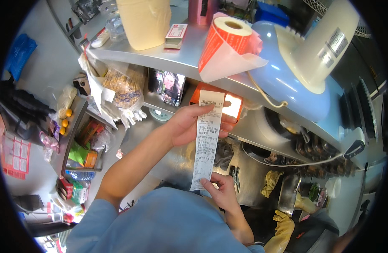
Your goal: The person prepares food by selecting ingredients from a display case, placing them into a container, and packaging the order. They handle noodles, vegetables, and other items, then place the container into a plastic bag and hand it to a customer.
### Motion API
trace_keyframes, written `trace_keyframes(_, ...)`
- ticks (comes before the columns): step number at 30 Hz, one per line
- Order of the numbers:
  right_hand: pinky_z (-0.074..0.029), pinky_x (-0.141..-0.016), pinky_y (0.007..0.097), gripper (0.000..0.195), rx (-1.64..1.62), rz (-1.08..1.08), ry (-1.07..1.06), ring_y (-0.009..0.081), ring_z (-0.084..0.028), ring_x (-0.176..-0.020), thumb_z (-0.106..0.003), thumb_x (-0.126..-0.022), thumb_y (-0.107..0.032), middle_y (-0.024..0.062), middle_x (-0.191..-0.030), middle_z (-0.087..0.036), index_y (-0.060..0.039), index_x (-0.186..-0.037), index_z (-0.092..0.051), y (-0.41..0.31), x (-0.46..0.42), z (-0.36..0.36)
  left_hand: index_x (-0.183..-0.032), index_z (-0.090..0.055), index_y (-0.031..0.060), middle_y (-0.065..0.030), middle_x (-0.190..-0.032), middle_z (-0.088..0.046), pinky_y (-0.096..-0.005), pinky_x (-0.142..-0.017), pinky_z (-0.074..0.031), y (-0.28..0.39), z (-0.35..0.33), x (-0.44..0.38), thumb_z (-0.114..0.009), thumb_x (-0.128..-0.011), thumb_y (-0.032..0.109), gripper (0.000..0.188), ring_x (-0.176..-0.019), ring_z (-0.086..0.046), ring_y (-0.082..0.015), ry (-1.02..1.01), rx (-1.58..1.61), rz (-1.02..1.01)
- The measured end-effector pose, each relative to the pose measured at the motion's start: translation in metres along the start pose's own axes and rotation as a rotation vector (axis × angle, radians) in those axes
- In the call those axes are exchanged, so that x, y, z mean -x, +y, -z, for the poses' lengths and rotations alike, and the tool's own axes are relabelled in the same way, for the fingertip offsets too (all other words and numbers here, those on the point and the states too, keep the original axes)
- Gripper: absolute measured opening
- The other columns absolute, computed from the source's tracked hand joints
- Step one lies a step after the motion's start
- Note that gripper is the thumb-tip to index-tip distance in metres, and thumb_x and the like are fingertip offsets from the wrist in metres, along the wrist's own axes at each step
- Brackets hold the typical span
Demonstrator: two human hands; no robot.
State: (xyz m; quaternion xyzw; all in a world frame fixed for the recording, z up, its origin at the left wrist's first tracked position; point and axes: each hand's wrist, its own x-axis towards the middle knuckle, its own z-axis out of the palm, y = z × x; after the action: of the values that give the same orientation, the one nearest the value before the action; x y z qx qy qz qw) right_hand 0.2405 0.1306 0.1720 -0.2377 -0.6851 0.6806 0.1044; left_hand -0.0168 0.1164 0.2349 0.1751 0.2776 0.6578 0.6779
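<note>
A long printed paper receipt [207, 139] hangs in front of my body, nearly vertical in the head view. My left hand [188, 126] pinches it near the upper end, thumb on the printed face and fingers behind. At the lower end my right hand [225, 191] grips the paper's edge between thumb and fingers. Behind the receipt's top is an orange device [203, 89] with a bright lit screen [232, 106], partly covered by my left fingers. A steel worktop [168, 151] lies below the paper.
A steel shelf [187, 53] carries an orange label roll [234, 34] and a blue-and-cream appliance [285, 72]. A propped phone [173, 88] stands beneath it. Pliers [235, 178] lie on the worktop. At lower right, a co-worker's yellow gloves [281, 226] hold a metal tray [289, 194].
</note>
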Motion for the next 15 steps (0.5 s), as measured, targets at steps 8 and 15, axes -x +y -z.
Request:
trace_keyframes(8, -0.054, -0.076, 0.0290, 0.020, 0.017, 0.031, 0.031, 0.0119, -0.070, -0.078, -0.073, -0.097, -0.014, 0.0112, -0.086, -0.078, 0.0027, -0.109, -0.076, 0.000, -0.006, -0.003, -0.148, -0.046, -0.0046, -0.0275, -0.143, -0.059, -0.0512, -0.109, -0.053, 0.001, 0.005, -0.011, -0.048, -0.111, 0.033, 0.053, -0.127, -0.064, -0.0370, -0.058, 0.013, 0.056)
trace_keyframes(15, -0.055, -0.080, 0.0298, 0.021, 0.021, 0.022, 0.038, 0.0126, -0.072, -0.084, -0.073, -0.097, -0.014, 0.0107, -0.093, -0.080, 0.0015, -0.111, -0.076, -0.005, -0.012, -0.006, -0.148, -0.046, -0.0042, -0.0257, -0.141, -0.061, -0.0502, -0.109, -0.053, -0.002, 0.004, -0.008, -0.049, -0.110, 0.034, 0.053, -0.126, -0.064, -0.0362, -0.066, 0.024, 0.051)
